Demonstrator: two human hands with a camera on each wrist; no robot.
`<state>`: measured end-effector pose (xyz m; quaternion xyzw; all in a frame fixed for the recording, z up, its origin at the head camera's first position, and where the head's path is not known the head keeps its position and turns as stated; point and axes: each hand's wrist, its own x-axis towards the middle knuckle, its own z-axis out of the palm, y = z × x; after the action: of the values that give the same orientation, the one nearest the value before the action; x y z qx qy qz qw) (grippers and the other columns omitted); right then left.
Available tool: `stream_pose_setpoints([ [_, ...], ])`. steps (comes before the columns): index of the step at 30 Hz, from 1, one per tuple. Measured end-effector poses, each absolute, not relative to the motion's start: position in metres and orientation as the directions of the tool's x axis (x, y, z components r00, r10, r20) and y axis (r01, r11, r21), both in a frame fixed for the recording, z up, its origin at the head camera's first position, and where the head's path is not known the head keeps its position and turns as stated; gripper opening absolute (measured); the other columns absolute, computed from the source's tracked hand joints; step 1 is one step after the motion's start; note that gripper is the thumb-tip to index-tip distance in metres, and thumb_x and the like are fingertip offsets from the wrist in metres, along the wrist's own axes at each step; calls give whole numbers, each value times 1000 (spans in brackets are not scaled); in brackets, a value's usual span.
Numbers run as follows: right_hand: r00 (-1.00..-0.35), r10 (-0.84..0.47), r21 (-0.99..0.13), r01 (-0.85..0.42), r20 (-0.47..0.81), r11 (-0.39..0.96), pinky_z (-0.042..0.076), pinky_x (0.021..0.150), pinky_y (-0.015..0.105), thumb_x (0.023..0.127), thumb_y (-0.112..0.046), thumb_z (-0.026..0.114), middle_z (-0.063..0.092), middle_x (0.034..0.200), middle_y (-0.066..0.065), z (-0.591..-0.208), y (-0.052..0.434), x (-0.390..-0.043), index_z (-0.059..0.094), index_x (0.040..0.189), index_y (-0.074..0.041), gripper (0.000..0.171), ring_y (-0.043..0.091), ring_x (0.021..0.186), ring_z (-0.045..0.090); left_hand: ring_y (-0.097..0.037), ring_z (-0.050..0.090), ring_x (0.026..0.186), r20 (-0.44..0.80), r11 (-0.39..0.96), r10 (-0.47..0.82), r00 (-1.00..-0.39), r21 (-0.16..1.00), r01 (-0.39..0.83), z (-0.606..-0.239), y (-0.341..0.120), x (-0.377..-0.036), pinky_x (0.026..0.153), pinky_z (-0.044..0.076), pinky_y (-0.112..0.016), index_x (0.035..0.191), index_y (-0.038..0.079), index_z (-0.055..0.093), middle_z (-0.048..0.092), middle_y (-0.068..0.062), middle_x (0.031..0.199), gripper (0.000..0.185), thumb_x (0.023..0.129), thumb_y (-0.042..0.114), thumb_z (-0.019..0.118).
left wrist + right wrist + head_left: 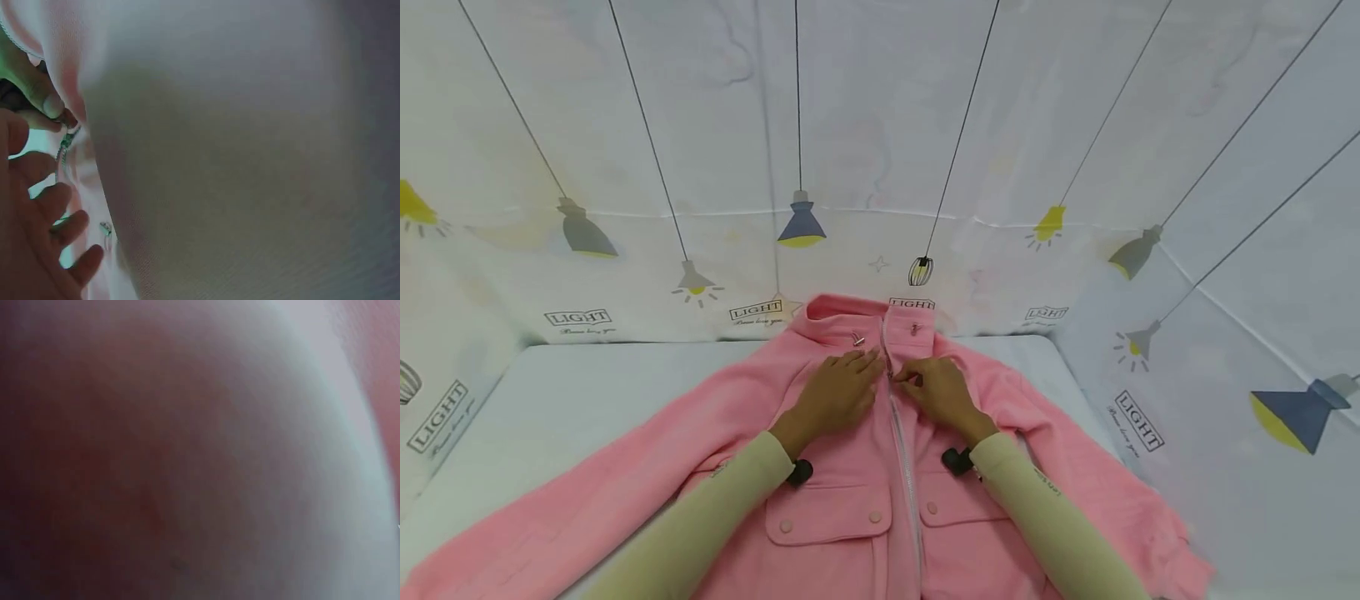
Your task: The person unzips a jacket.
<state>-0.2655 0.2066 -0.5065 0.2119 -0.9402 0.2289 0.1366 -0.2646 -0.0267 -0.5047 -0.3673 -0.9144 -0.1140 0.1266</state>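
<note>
A pink jacket (831,471) lies front up, collar at the far side, with a silver zipper (906,467) running down its middle. Just under the collar, my right hand (946,393) pinches the zipper pull (891,377) between thumb and finger. My left hand (838,393) rests on the jacket front left of the zipper, fingertips beside its edge. In the left wrist view, the loosely spread left fingers (53,200) show near the zipper slider (66,141), below the right thumb (47,100). A blurred close surface fills most of the right wrist view.
Under the jacket is a white table (587,392), its back edge against a white curtain (880,125) printed with lamps. The jacket sleeves (572,492) spread out to both sides. Metal clasps (858,339) sit at the collar, and flap pockets (827,512) lie below the hands.
</note>
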Motion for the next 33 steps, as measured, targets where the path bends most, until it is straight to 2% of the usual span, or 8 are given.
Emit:
stream_pose_setpoints([
  [4, -878, -342, -371, -457, 336, 808, 57, 70, 34, 89, -18, 86, 81, 86, -5, -509, 205, -266, 86, 92, -21, 5, 11, 74, 72, -35, 43, 156, 185, 710, 659, -729, 168, 684, -517, -31, -258, 120, 40, -58, 162, 14, 47, 45, -9, 168, 53, 113, 32, 43],
  [8, -879, -351, -385, -461, 323, 800, 58, 70, 35, 88, -16, 86, 81, 85, -4, -510, 202, -266, 87, 91, -22, 7, 11, 74, 73, -37, 33, 161, 91, 731, 645, -758, 216, 648, -530, -38, -262, 127, 29, -59, 167, 19, 38, 37, -9, 172, 55, 114, 33, 39],
  [11, -884, -358, -384, -456, 300, 803, 58, 70, 34, 89, -16, 85, 81, 84, -5, -511, 201, -266, 86, 90, -23, 8, 10, 74, 72, -36, 26, 164, 31, 744, 641, -767, 219, 631, -539, -41, -266, 131, 21, -59, 169, 22, 31, 31, -8, 176, 57, 114, 34, 36],
  [14, -883, -371, -371, -460, 288, 807, 58, 69, 34, 90, -17, 84, 80, 83, -5, -510, 200, -266, 86, 90, -22, 5, 10, 73, 71, -36, 21, 166, -2, 756, 634, -774, 211, 619, -544, -41, -270, 131, 18, -59, 171, 25, 27, 25, -7, 178, 57, 115, 37, 34],
  [20, -878, -384, -363, -470, 284, 805, 58, 68, 33, 87, -13, 86, 79, 80, -5, -509, 201, -264, 86, 88, -20, 7, 10, 73, 71, -33, 18, 166, -68, 800, 595, -801, 152, 581, -539, -32, -274, 131, 19, -58, 171, 34, 22, 19, -3, 180, 57, 115, 42, 28],
  [27, -892, -380, -390, -449, 243, 804, 52, 65, 28, 86, -14, 87, 79, 81, -9, -506, 204, -257, 87, 89, -22, 8, 3, 67, 62, -33, 23, 165, -82, 811, 581, -810, 146, 567, -523, -31, -269, 130, 22, -58, 170, 32, 28, 23, -3, 179, 56, 115, 39, 30],
  [33, -897, -379, -434, -442, 228, 785, 54, 68, 28, 86, -12, 87, 80, 83, -11, -502, 209, -251, 88, 93, -22, 11, 2, 72, 65, -33, 21, 166, -98, 808, 583, -807, 171, 563, -522, -31, -268, 131, 20, -58, 170, 33, 27, 21, -3, 179, 56, 116, 43, 28],
])
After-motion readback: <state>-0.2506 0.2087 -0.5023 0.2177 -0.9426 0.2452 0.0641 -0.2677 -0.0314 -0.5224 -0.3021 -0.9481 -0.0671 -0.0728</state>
